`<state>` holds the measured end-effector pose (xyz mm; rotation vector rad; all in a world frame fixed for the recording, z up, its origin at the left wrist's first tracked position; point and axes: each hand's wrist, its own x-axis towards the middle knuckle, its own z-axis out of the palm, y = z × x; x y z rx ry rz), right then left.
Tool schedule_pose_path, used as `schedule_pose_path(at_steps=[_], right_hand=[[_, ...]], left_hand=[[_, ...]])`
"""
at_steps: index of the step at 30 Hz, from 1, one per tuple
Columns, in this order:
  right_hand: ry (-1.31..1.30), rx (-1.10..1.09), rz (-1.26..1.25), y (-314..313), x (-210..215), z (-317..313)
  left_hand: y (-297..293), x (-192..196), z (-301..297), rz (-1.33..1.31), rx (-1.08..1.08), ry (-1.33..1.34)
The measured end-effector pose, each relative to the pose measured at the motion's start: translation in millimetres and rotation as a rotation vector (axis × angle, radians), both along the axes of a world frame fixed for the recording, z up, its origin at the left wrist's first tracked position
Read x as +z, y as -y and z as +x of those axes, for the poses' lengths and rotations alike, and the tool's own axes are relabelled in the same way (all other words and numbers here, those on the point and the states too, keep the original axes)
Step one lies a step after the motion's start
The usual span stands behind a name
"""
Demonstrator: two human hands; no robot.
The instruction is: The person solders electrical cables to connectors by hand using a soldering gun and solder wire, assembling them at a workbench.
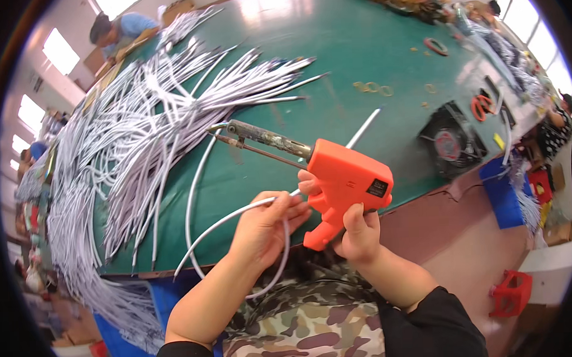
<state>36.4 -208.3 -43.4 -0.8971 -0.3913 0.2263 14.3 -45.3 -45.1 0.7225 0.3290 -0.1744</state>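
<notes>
My right hand [357, 229] grips the handle of an orange soldering gun [346, 179], index finger on its trigger. Its long dark metal barrel points up and left, and the tip [224, 127] touches the end of a white cable. My left hand [265, 220] pinches that white cable [192, 194], which loops from my fingers down over my lap and back up to the tip. Another straight white cable piece [366, 128] lies on the green table [332, 51] behind the gun.
A large heap of white cables [127, 140] covers the table's left side and spills over its edge. A black fan [452, 144], orange scissors [482, 105], small rings and blue bins [504, 190] lie at right. Other people work at the far left and right.
</notes>
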Motion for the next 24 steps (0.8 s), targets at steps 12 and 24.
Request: schedule_pose_path(at_steps=[12, 24], right_hand=[[0.084, 0.102, -0.01, -32, -24, 4], [0.084, 0.14, -0.148, -27, -33, 2]], left_hand=[[-68, 54, -61, 1.097, -0.478, -0.007], [-65, 10, -6, 1.803, -0.313, 0.636]])
